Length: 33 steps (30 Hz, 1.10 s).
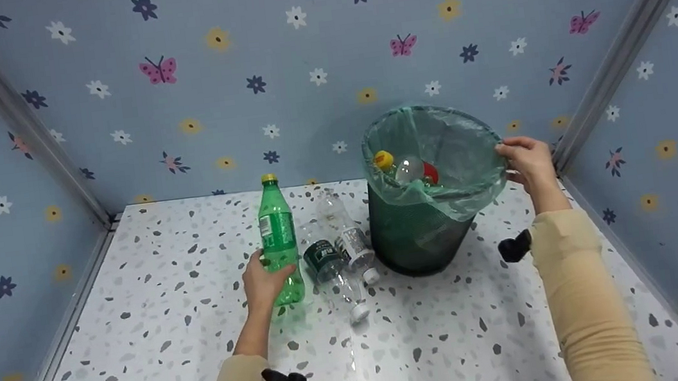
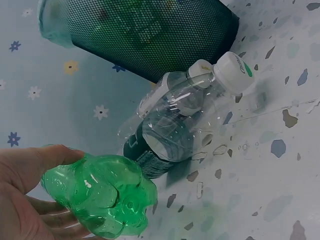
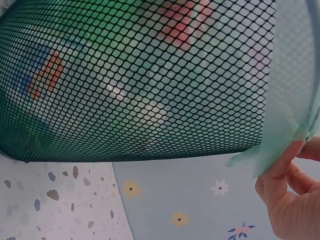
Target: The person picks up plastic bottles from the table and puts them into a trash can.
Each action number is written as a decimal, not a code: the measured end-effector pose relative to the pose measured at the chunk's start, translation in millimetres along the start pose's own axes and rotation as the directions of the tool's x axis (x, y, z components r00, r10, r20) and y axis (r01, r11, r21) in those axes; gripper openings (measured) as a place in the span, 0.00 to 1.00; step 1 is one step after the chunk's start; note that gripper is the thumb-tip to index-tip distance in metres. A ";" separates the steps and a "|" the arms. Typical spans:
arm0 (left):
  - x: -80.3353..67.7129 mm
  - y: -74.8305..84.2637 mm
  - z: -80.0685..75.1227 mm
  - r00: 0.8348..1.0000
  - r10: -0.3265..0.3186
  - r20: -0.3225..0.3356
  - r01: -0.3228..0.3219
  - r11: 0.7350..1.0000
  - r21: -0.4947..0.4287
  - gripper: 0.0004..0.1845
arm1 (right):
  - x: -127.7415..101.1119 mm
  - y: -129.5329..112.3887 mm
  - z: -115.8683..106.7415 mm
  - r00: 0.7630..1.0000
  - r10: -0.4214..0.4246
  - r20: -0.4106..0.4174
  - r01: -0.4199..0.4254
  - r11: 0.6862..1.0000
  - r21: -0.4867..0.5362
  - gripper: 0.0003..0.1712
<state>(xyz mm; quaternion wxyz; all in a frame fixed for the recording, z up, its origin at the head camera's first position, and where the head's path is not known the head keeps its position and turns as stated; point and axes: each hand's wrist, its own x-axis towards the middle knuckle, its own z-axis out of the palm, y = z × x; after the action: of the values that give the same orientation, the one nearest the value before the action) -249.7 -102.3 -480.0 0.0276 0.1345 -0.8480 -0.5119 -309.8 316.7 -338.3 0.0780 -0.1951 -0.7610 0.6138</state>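
A green plastic bottle [image 1: 278,237] with a yellow cap stands upright on the speckled table [image 1: 170,341]. My left hand [image 1: 264,282] grips its lower part; the left wrist view shows its lobed base [image 2: 107,197] between thumb and fingers. Two clear bottles lie beside it with white caps toward me, one with a dark label [image 1: 330,268] and one behind it [image 1: 348,236]. A black mesh bin [image 1: 422,232] lined with a green bag [image 1: 438,159] stands to the right, tilted. My right hand [image 1: 526,162] grips the bag-covered rim [image 3: 280,150]. Bottles lie inside the bin.
Flowered blue walls enclose the table on the left, back and right, with metal corner posts. Open tabletop lies in front of the bottles and at the left. The bin stands close to the right rear corner.
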 end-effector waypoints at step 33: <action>-25.5 133.8 -23.3 0.879 0.476 -0.015 -0.460 0.856 0.234 0.38 | -1.3 -1.6 -0.2 1.000 0.002 0.016 -0.002 1.000 0.013 0.22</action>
<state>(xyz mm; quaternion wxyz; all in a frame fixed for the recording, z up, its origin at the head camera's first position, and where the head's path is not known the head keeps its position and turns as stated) -247.6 -56.9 -349.5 0.1668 -0.0549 -0.9057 -0.3859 -308.9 316.1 -336.5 0.0725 -0.1904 -0.7575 0.6202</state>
